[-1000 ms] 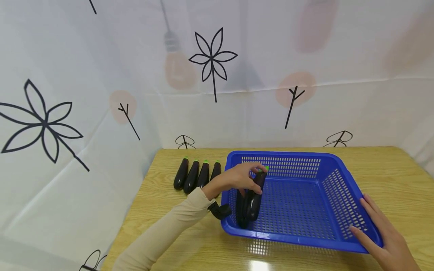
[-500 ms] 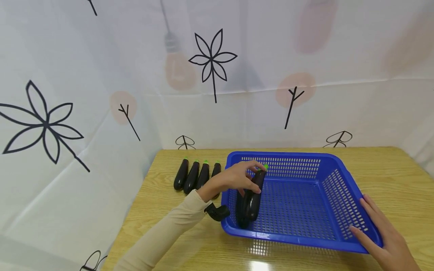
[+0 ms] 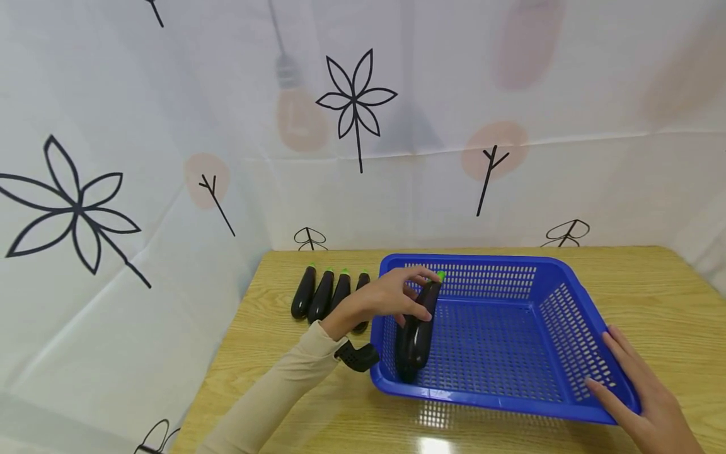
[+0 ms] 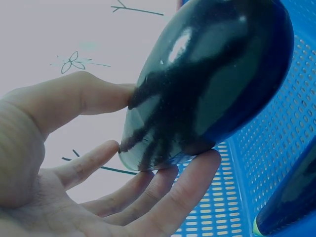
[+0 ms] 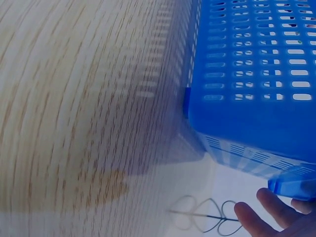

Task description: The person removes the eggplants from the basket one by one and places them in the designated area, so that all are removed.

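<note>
My left hand (image 3: 391,295) is inside the blue plastic basket (image 3: 493,397), pinching a glossy dark eggplant (image 3: 421,340) with a green stem end between thumb and fingers. In the left wrist view the eggplant (image 4: 212,84) fills much of the frame, with thumb and fingertips against its skin. Another eggplant (image 3: 404,362) lies close along its left side, partly hidden; an eggplant (image 4: 291,197) also shows at the right in the left wrist view. At the basket's right side, my right hand (image 3: 646,397) grips the rim, its thumb over the inner side.
Several eggplants (image 3: 321,296) lie in a row on the wooden table (image 3: 272,391) left of the basket, partly behind my left forearm. A white printed cloth (image 3: 397,208) hangs behind and to the left of the table.
My left hand and the held eggplant have shifted slightly left, towards the other eggplant in the basket. The right hand and basket stay where they were.
</note>
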Demonstrator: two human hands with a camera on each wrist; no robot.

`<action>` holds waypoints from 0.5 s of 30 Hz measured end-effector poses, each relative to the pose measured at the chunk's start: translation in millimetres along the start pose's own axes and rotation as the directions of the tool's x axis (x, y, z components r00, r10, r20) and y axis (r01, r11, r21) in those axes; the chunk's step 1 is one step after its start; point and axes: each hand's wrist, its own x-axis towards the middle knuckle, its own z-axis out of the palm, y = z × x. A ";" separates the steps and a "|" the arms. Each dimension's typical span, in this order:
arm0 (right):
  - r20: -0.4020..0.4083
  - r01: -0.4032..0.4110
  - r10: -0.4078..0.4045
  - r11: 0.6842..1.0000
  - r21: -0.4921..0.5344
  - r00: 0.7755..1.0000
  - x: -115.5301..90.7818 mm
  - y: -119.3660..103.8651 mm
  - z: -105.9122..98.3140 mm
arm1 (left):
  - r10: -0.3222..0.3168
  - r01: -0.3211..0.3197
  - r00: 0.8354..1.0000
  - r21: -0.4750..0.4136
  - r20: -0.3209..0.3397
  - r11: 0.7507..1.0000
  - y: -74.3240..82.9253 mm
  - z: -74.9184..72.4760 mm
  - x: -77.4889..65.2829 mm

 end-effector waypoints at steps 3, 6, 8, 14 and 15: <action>0.003 -0.007 0.007 1.000 0.003 1.000 -0.2 0.0 -0.5 | 0.008 -0.008 1.000 -0.001 -0.003 1.000 -1.7 -2.2 -2.2; 0.006 -0.013 0.013 1.000 0.003 1.000 0.2 0.0 -0.7 | 0.021 -0.022 1.000 -0.012 -0.003 1.000 -3.3 -4.5 -4.5; 0.007 -0.015 0.015 1.000 0.002 1.000 0.5 -0.1 -0.5 | 0.029 -0.029 1.000 -0.016 -0.004 0.999 -4.1 -6.0 -6.3; -0.001 0.003 -0.003 1.000 0.007 1.000 -0.3 1.1 0.9 | 0.038 -0.038 0.999 -0.030 -0.003 0.999 -6.6 -9.2 -10.7; -0.002 0.006 -0.006 1.000 0.006 1.000 -0.4 1.2 1.0 | 0.037 -0.037 0.999 -0.032 -0.004 0.999 -7.2 -9.7 -11.4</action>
